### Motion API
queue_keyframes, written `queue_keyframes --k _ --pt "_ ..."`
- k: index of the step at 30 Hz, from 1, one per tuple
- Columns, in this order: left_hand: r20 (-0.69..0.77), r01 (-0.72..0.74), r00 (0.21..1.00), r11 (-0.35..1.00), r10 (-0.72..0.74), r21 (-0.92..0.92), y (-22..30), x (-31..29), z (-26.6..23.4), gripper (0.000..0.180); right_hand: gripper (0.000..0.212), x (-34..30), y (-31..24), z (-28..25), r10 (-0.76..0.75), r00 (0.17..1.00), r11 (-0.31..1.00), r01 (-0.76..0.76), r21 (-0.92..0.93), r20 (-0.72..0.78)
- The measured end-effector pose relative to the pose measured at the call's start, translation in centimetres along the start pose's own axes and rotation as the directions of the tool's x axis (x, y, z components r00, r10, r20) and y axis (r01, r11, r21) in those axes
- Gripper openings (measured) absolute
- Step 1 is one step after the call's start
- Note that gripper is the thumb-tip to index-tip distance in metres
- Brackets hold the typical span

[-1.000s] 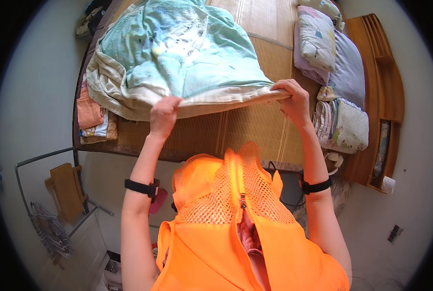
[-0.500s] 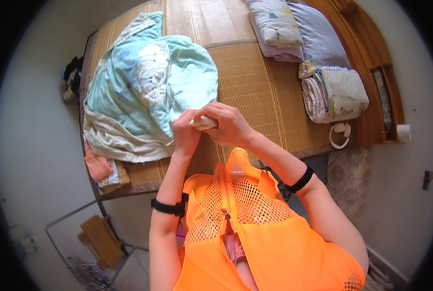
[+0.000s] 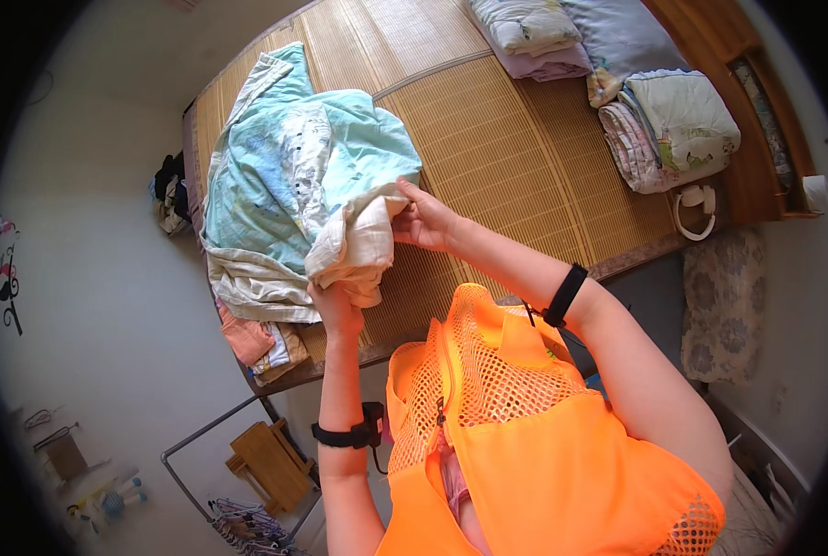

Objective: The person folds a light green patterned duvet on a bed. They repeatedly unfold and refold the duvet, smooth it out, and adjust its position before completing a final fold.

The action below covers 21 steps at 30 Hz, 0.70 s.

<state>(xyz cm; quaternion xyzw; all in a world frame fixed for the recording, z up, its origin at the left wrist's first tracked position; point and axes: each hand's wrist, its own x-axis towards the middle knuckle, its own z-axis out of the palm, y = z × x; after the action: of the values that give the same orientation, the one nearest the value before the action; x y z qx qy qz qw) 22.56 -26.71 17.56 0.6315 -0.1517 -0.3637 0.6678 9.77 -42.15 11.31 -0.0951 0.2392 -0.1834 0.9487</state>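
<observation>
A mint-green quilt cover (image 3: pixel 358 139) with a printed white and blue patch and a cream underside lies rumpled on the bed. Its near corner is lifted, so that the cream side shows in loose folds between my hands. My left hand (image 3: pixel 338 310) is closed on the lower edge of that fold, its fingertips partly hidden by the cloth. My right hand (image 3: pixel 425 221) pinches the right edge between thumb and fingers, higher up and to the right of the left one.
A bamboo mat (image 3: pixel 488 139) covers the bed. Folded quilts (image 3: pixel 682 120) and a grey-lilac pillow (image 3: pixel 622 37) lie at the right by the wooden headboard (image 3: pixel 747 102), near white headphones (image 3: pixel 695 211). Folded clothes (image 3: pixel 247 334) sit at the near left corner; below stands a metal rack (image 3: pixel 210 431).
My hands were together at the near edge of the cover; now they are apart, left lower, right higher, with the cream side turned up between them. The view has shifted.
</observation>
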Motion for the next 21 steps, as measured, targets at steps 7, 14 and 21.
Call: queue_keyframes --k 7,14,21 --pt "-0.018 0.062 0.998 0.997 -0.061 0.052 -0.6 -1.9 0.3 0.030 0.032 -0.3 -1.5 -0.6 0.032 0.976 0.999 -0.040 -0.031 -0.217" --pt "0.590 -0.015 0.804 0.988 -0.081 0.156 -1.0 -4.0 1.5 0.032 0.029 -1.1 -0.9 -1.1 -0.193 0.954 0.967 0.147 -0.206 -0.229" --pt "0.849 -0.508 0.451 0.703 -0.276 0.498 3.3 -2.6 2.6 0.051 0.052 -3.1 -0.5 0.5 -0.561 0.827 0.412 0.239 -0.879 -0.038"
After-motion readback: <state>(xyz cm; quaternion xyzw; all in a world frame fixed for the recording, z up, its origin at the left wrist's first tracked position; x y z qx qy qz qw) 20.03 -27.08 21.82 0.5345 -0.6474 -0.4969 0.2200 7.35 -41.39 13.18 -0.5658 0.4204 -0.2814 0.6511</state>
